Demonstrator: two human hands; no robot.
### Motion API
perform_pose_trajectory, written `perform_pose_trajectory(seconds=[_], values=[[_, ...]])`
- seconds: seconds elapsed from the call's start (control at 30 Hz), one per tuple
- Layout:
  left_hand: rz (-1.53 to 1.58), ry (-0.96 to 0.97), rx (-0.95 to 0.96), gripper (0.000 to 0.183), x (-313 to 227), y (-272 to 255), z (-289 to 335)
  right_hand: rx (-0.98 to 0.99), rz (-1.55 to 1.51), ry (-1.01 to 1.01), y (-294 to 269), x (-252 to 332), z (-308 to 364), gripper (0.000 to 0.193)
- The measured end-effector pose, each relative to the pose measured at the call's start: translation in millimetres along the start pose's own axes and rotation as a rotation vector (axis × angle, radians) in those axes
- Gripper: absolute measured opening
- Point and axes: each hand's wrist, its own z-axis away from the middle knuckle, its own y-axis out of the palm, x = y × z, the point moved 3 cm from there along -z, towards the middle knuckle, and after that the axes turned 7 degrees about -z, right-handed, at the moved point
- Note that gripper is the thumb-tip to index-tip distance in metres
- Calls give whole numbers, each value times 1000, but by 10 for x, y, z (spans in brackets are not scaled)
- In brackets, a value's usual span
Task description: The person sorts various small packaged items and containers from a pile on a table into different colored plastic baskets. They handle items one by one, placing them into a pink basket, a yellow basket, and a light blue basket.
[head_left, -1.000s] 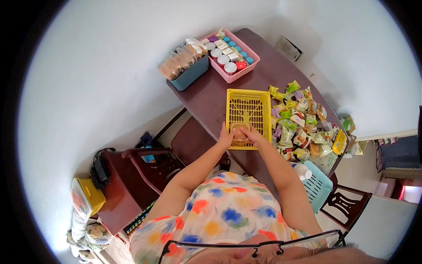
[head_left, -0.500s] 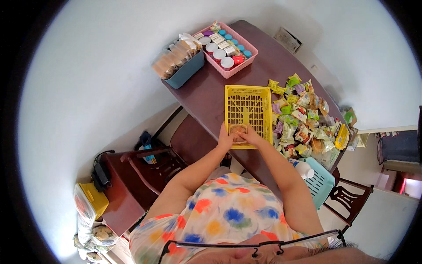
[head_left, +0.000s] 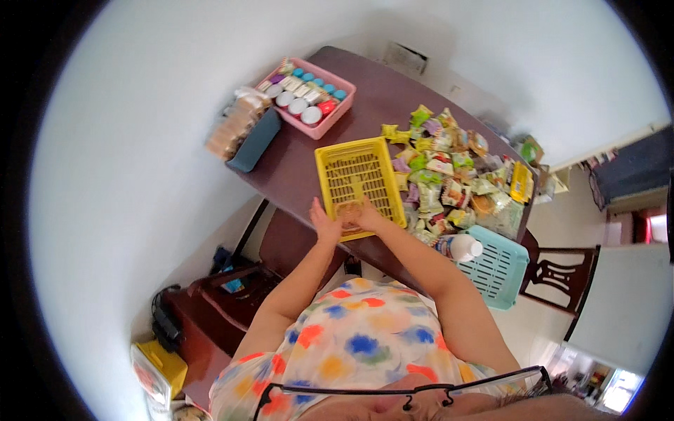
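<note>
A yellow slatted plastic basket (head_left: pixel 351 145) stands at the near edge of the dark wooden table. Over its near end, my right hand (head_left: pixel 368 216) has its fingers closed on a small clear-wrapped brown snack (head_left: pixel 347 210). My left hand (head_left: pixel 325 223) is at the basket's near left corner, fingers stretched out and apart, beside the snack. Whether its fingertips touch the rim I cannot tell. To the right of the basket spreads a large heap of wrapped snacks (head_left: pixel 441 163) in green, purple, white and yellow packets.
A pink basket (head_left: pixel 330 131) of jars and boxes stands at the far left, beside a blue-grey bin (head_left: pixel 256 144) of brown packages. At the right table edge are a teal basket (head_left: pixel 516 277) and a white bottle (head_left: pixel 463 247). Wooden chairs (head_left: pixel 562 277) flank the table.
My left hand has come off the wrapped snack and opened at the left. My right hand keeps hold of it. The whole view has turned, so the table appears shifted left.
</note>
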Motion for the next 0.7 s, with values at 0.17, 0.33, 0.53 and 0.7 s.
perform_pose_trajectory(seconds=[0.17, 0.33, 0.53, 0.7], values=[[-16, 282, -82, 86, -670, -128, -41, -161, 233, -91, -586, 268, 672, 74], [101, 507, 28, 77, -1494, -26, 47, -203, -120, -178, -1581, 685, 1545, 43], [14, 715, 228, 60, -2081, 649, 270, -805, -313, -49, -3070, -877, 2228, 20], [-258, 979, 332, 40, -2719, 1222, 418, -990, 39, 202, -3424, -2413, 2389, 23]])
